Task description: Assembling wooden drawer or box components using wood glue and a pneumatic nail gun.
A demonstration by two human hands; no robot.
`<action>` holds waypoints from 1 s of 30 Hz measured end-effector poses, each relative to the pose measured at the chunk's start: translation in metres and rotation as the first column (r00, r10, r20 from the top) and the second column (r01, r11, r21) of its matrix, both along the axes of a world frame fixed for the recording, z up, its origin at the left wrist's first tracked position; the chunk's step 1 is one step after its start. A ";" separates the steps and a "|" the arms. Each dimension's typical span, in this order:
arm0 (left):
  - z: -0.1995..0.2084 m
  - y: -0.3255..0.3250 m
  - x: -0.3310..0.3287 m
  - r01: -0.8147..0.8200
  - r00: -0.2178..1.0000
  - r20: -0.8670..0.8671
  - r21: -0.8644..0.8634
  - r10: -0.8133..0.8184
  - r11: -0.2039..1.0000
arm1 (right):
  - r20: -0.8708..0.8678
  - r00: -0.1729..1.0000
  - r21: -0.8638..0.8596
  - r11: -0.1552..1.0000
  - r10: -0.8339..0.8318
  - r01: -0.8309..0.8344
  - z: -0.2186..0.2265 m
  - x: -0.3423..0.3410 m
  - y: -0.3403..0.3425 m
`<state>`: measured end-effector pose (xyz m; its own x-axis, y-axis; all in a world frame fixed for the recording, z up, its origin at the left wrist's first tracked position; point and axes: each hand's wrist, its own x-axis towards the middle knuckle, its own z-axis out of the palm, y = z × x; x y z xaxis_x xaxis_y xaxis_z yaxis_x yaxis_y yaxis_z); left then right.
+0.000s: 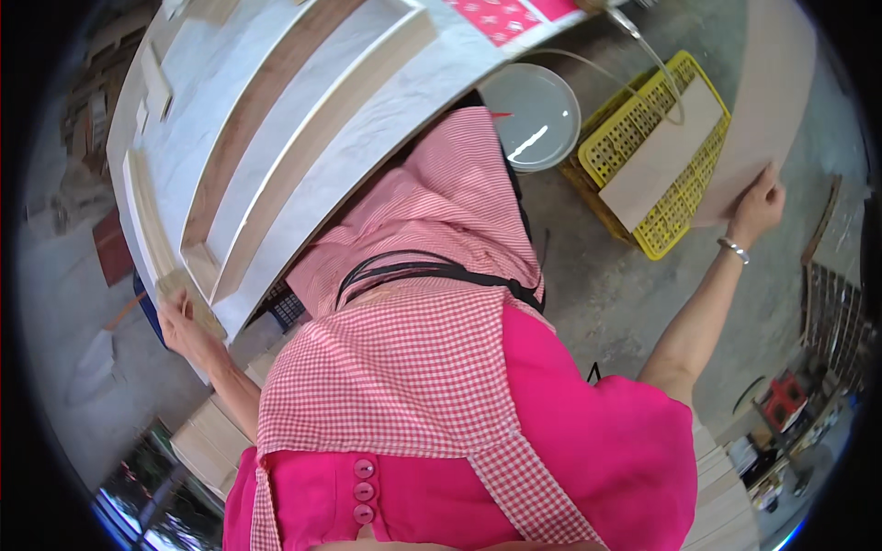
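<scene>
Thin panel (pixel 763 101) held out right of the white table (pixel 386 124).
The right hand (pixel 758 204) pinches its near edge; the left hand (pixel 190 328) curls at wooden strips (pixel 147 216) on the table's near-left end, grip unclear. A pink sheet (pixel 496 16) on the table's far edge has unreadable white marks.

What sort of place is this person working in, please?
Probably a woodworking workshop: a long wooden frame lies on the worktable, the right hand holds a thin flat panel, and a yellow crate bears a second panel.
</scene>
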<state>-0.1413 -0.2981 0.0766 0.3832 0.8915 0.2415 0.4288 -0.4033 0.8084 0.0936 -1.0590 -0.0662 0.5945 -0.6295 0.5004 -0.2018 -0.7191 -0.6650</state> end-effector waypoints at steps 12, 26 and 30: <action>-0.042 0.001 -0.102 -0.116 0.968 -0.170 0.353 0.186 0.928 | -0.203 0.223 -0.199 0.182 0.953 -0.963 0.144 0.164 0.376; -0.068 0.029 -0.072 0.067 0.991 -0.114 0.027 -0.063 0.997 | -0.412 -0.041 -0.141 -0.108 0.910 -0.984 0.144 0.180 0.520; -0.059 0.034 -0.069 0.097 0.986 -0.139 0.015 -0.094 0.995 | -0.448 0.038 -0.243 -0.081 0.893 -0.967 0.146 0.172 0.528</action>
<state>-0.2105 -0.2639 0.0180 0.4973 0.8445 0.1990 0.4944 -0.4643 0.7348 0.2660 -0.5308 0.0801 0.5040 0.8034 0.3171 0.8561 -0.4160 -0.3067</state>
